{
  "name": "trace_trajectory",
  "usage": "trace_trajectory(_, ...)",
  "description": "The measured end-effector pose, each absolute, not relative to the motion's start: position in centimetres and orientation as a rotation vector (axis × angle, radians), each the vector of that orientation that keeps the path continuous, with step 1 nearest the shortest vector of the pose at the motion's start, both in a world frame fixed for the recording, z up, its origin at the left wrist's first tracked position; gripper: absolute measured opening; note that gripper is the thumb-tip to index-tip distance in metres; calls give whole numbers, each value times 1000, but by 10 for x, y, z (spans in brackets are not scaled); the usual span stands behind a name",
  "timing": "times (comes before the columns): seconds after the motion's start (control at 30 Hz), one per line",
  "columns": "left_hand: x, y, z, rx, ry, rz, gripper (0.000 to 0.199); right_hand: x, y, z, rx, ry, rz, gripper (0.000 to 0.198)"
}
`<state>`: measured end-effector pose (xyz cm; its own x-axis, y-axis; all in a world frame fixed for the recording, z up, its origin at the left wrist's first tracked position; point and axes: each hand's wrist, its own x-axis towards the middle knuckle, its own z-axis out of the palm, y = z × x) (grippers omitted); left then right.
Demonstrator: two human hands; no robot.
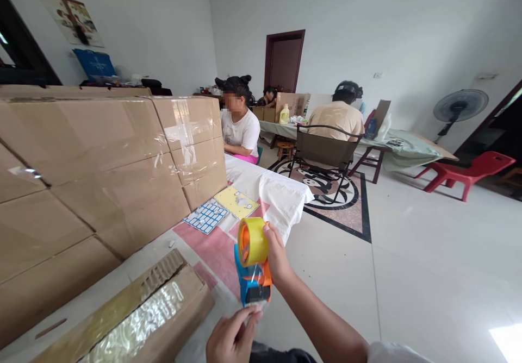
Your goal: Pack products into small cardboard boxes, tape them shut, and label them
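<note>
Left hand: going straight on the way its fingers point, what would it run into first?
Most likely the near end of the tape dispenser that the right hand holds; the left hand is very near it and may already touch it, as depth is unclear.

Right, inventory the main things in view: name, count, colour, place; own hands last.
Tape dispenser: one, blue-orange, centre
Tape roll: one, yellow, on dispenser
Stacked cartons: several, brown, left
Single carton: one, brown, lower left
Label sheet: one, blue-white, table
Illustrated sheet: one, yellow, table
People: at least three, varied clothing, background
Armchair: one, dark, mid-room
Plastic chair: one, red, far right
Fan: one, grey, right
Left hand: one, bare, below dispenser
Right hand: one, bare, on dispenser
</note>
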<state>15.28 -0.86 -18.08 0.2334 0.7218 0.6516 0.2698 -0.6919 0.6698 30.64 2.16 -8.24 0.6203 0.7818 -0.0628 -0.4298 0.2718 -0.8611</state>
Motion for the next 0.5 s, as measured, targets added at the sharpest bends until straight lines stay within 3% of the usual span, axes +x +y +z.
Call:
trace_trajectory(0.23, 149, -11, -175, 2203, 977, 1231, 45, 303, 17, -79, -1031, -397, 852, 37)
trace_trajectory(0.5, 136, -10, -172, 2322, 957, 1312, 38, 292, 13, -69, -1016, -376, 907, 33)
